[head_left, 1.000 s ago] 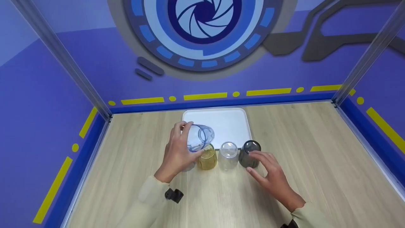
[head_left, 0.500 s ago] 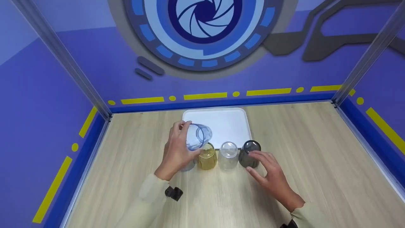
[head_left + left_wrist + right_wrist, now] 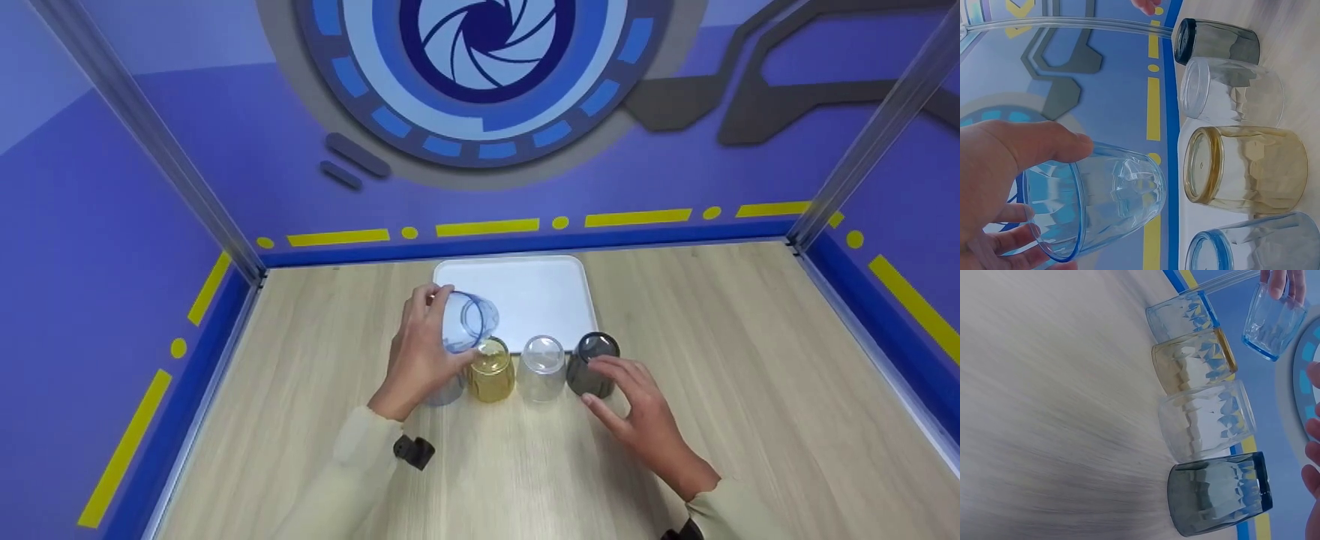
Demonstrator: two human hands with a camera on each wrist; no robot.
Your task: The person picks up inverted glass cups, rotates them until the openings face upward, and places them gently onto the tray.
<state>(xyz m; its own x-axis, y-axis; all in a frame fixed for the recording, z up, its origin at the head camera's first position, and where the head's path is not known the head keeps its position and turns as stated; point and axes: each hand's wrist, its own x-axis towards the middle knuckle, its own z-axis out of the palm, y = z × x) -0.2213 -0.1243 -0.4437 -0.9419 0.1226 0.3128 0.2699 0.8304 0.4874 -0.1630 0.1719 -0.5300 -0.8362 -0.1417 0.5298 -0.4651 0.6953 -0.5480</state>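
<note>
My left hand (image 3: 420,352) holds a light-blue glass tumbler (image 3: 1123,197) by its rim end, thumb on one side and fingers on the other. The tumbler is tilted, base away from the palm, above the left end of a row of upside-down tumblers. That row runs from a second blue tumbler (image 3: 1182,318), partly hidden by the left hand in the head view, through an amber one (image 3: 491,379) and a clear one (image 3: 541,375) to a dark grey one (image 3: 589,375). Beside the grey tumbler, my right hand (image 3: 645,420) has its fingers loosely bent and holds nothing.
Behind the row lies a white rectangular tray (image 3: 536,289) on the wooden table (image 3: 712,322). Blue-purple panels (image 3: 187,187) enclose the table at the back and both sides.
The held blue tumbler has shifted slightly left and away from me, over the tray's near-left part. My right hand and the row of tumblers stay almost still.
</note>
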